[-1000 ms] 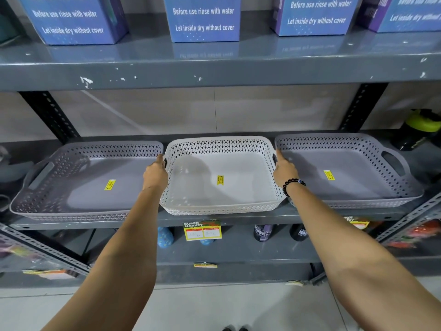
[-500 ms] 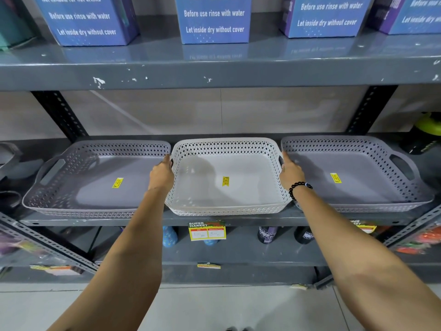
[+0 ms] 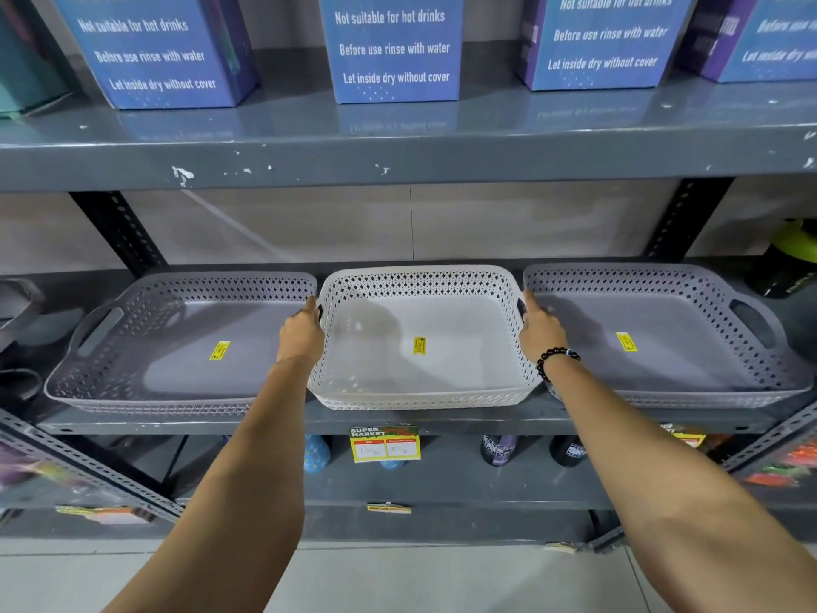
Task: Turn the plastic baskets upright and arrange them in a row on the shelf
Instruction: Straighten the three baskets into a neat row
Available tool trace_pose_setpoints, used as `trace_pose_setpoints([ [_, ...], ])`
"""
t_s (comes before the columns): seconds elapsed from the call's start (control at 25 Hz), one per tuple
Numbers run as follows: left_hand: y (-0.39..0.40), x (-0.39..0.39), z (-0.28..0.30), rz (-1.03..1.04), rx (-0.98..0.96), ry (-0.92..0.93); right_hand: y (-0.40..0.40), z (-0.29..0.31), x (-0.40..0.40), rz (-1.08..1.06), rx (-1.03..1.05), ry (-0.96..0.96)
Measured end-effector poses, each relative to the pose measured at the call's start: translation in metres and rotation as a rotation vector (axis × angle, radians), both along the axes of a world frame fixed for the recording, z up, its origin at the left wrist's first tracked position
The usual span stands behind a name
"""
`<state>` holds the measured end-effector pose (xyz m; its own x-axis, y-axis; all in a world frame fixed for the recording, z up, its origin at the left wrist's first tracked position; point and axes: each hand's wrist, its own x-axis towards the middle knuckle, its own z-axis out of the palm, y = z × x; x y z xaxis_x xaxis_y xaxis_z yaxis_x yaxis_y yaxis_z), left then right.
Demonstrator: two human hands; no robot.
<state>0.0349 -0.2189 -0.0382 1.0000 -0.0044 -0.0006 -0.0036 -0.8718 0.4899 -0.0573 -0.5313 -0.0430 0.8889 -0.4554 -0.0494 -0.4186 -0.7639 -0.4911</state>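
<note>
The single head view looks forward and slightly down from the person's head, facing the grey shelf [image 3: 398, 420] square on, close enough that both bare forearms run up from the bottom corners and the left hand [image 3: 300, 336] and right hand [image 3: 541, 331] sit near the middle of the picture. Above the hands it takes in the upper shelf board with the lower halves of blue boxes [image 3: 393, 46], and below the hands a lower shelf level and a strip of floor. Straight edges bow toward the picture's sides, as a wide-angle lens makes them; no second view shares the scene.
</note>
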Motion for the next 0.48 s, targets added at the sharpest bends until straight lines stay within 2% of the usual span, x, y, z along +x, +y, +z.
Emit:
trace_pose_setpoints([
  [0.48,-0.0025,0.0003,-0.0011,0.051,-0.029,0.021,-0.002,-0.0009,0.0011,-0.013,0.012,-0.01],
])
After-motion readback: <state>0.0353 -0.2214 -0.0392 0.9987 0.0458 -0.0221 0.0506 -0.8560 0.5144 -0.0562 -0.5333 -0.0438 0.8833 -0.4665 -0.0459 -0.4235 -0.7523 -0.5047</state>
